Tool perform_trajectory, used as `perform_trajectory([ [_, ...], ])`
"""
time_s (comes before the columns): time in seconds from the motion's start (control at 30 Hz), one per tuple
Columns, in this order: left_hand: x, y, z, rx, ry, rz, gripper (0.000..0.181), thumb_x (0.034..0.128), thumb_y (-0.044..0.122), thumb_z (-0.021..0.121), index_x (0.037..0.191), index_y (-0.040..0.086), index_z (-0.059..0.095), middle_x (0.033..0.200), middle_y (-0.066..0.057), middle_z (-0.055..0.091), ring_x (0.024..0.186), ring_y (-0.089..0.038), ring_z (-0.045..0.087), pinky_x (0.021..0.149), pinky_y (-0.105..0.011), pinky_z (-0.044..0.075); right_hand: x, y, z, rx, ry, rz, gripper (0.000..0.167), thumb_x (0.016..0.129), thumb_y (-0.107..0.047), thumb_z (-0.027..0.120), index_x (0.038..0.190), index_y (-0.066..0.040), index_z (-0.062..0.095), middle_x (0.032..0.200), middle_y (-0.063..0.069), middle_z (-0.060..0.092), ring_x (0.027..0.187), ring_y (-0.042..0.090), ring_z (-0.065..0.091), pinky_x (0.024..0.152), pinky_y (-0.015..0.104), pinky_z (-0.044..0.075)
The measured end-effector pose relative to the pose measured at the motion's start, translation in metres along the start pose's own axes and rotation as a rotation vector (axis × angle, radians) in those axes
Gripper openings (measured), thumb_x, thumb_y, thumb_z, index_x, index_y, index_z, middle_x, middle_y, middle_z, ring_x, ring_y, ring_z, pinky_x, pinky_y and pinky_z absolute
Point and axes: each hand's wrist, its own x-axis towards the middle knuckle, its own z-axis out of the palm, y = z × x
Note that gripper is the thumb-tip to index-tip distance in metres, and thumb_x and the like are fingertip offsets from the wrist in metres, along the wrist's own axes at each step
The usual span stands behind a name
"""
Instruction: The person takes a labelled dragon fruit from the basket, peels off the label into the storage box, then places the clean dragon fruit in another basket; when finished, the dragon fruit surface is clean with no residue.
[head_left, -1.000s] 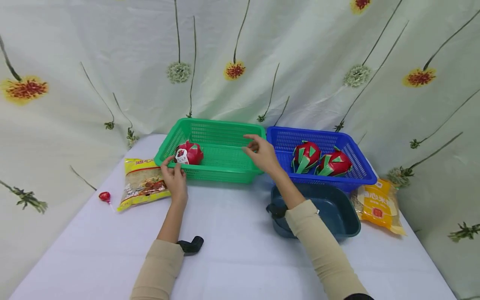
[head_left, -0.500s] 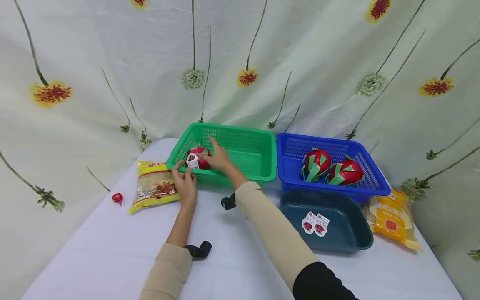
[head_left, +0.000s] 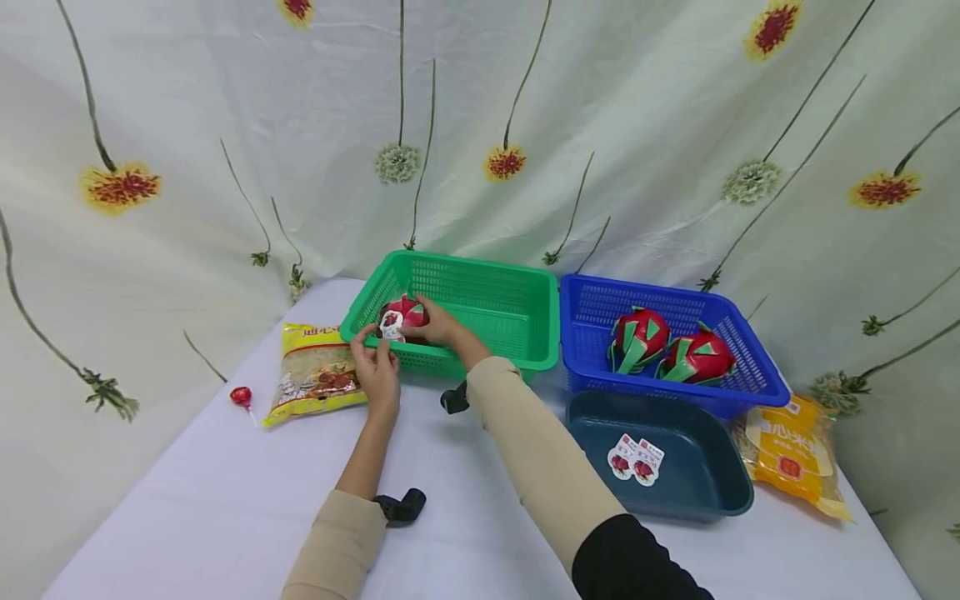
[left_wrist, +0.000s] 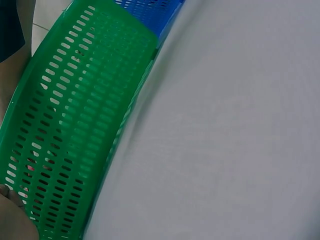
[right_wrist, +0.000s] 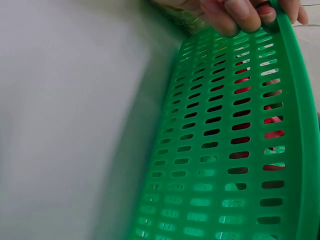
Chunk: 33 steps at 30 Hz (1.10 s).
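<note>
A red and green dragon fruit [head_left: 414,312] lies in the left end of the green basket [head_left: 517,320], with a white label [head_left: 391,325] on its near side. My right hand [head_left: 444,327] reaches over the basket's front rim, fingers behind the dragon fruit and thumb on the label. At the front left rim, my left hand [head_left: 378,373] grips the basket; the right wrist view shows its fingers [right_wrist: 243,14] curled at the rim. Whether those fingertips touch the fruit, I cannot tell. Through the basket's slots, the right wrist view shows bits of red.
A blue basket [head_left: 757,367] to the right holds two dragon fruits [head_left: 640,337]. Before it, a dark tub [head_left: 697,467] contains two white labels [head_left: 634,459]. Food bags lie at left [head_left: 318,371] and right [head_left: 791,454], a red lollipop [head_left: 241,397] at far left.
My right hand has swung left from above the green basket's right side to the dragon fruit, and its fingers have closed in around it. My left hand stays at the rim.
</note>
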Motion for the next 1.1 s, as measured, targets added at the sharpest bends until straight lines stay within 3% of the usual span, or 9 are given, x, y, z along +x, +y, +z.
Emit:
perform_trajectory([
  [0.2, -0.002, 0.0, 0.003, 0.001, -0.012, 0.012, 0.034, 0.0969, 0.001, 0.04, 0.13, -0.006, 0.036, 0.068, -0.01, 0.037, 0.052, -0.01, 0.038, 0.045, -0.016, 0.032, 0.0, 0.014, -0.019, 0.08, -0.035, 0.023, 0.074, 0.087, -0.014, 0.065, 0.147, -0.015, 0.022, 0.136, 0.016, 0.039, 0.118, 0.029, 0.045, 0.09, 0.039, 0.045],
  [0.33, -0.002, 0.001, 0.005, 0.015, -0.012, 0.005, 0.033, 0.0969, 0.001, 0.04, 0.129, -0.004, 0.037, 0.069, -0.008, 0.036, 0.053, -0.01, 0.037, 0.046, -0.016, 0.032, 0.042, 0.082, -0.048, 0.122, -0.044, -0.074, 0.074, 0.081, -0.026, 0.072, 0.144, -0.024, 0.033, 0.121, 0.015, 0.051, 0.095, 0.02, 0.059, 0.068, 0.034, 0.053],
  [0.43, -0.002, 0.003, 0.005, 0.042, 0.008, -0.001, 0.033, 0.097, 0.003, 0.041, 0.129, -0.003, 0.038, 0.07, -0.008, 0.036, 0.054, -0.011, 0.038, 0.047, -0.016, 0.033, 0.046, 0.101, -0.067, 0.113, -0.037, -0.07, 0.072, 0.083, -0.026, 0.07, 0.144, -0.025, 0.032, 0.124, 0.015, 0.051, 0.092, 0.021, 0.062, 0.071, 0.035, 0.053],
  [0.6, -0.001, 0.006, 0.003, 0.07, 0.033, 0.001, 0.033, 0.097, 0.002, 0.041, 0.129, -0.003, 0.039, 0.071, -0.008, 0.037, 0.055, -0.011, 0.039, 0.047, -0.016, 0.034, -0.028, 0.032, -0.077, 0.054, -0.06, 0.015, 0.07, 0.094, -0.015, 0.054, 0.149, -0.014, 0.01, 0.143, 0.023, 0.031, 0.117, 0.035, 0.048, 0.091, 0.045, 0.044],
  [0.63, -0.001, 0.006, 0.003, 0.069, 0.03, 0.001, 0.033, 0.0971, 0.003, 0.041, 0.129, -0.003, 0.038, 0.071, -0.008, 0.036, 0.056, -0.011, 0.038, 0.048, -0.016, 0.034, -0.033, 0.025, -0.075, 0.036, -0.051, 0.01, 0.072, 0.094, -0.02, 0.054, 0.149, -0.014, 0.008, 0.144, 0.023, 0.029, 0.121, 0.035, 0.045, 0.092, 0.045, 0.043],
  [0.73, -0.002, 0.006, 0.003, 0.062, 0.019, -0.008, 0.033, 0.0973, 0.003, 0.04, 0.13, -0.004, 0.037, 0.072, -0.008, 0.036, 0.055, -0.011, 0.038, 0.047, -0.016, 0.034, -0.032, 0.022, -0.065, -0.079, -0.009, 0.006, 0.08, 0.091, -0.033, 0.058, 0.15, -0.016, 0.006, 0.148, 0.016, 0.025, 0.129, 0.031, 0.035, 0.096, 0.043, 0.04],
  [0.83, -0.003, 0.005, 0.004, 0.055, 0.016, -0.017, 0.034, 0.0974, 0.003, 0.04, 0.13, -0.003, 0.037, 0.072, -0.006, 0.036, 0.055, -0.01, 0.038, 0.047, -0.016, 0.034, -0.015, 0.034, -0.051, -0.188, 0.024, -0.007, 0.094, 0.084, -0.045, 0.063, 0.149, -0.017, 0.001, 0.146, 0.013, 0.03, 0.129, 0.028, 0.035, 0.096, 0.039, 0.041],
  [1.1, -0.002, 0.006, 0.002, 0.049, 0.005, -0.028, 0.034, 0.0977, 0.003, 0.039, 0.131, -0.003, 0.036, 0.072, -0.005, 0.035, 0.057, -0.01, 0.038, 0.048, -0.016, 0.034, -0.01, 0.025, -0.032, -0.265, 0.034, 0.029, 0.113, 0.08, -0.04, 0.07, 0.145, -0.016, -0.018, 0.136, 0.019, 0.042, 0.122, 0.031, 0.043, 0.098, 0.038, 0.039],
])
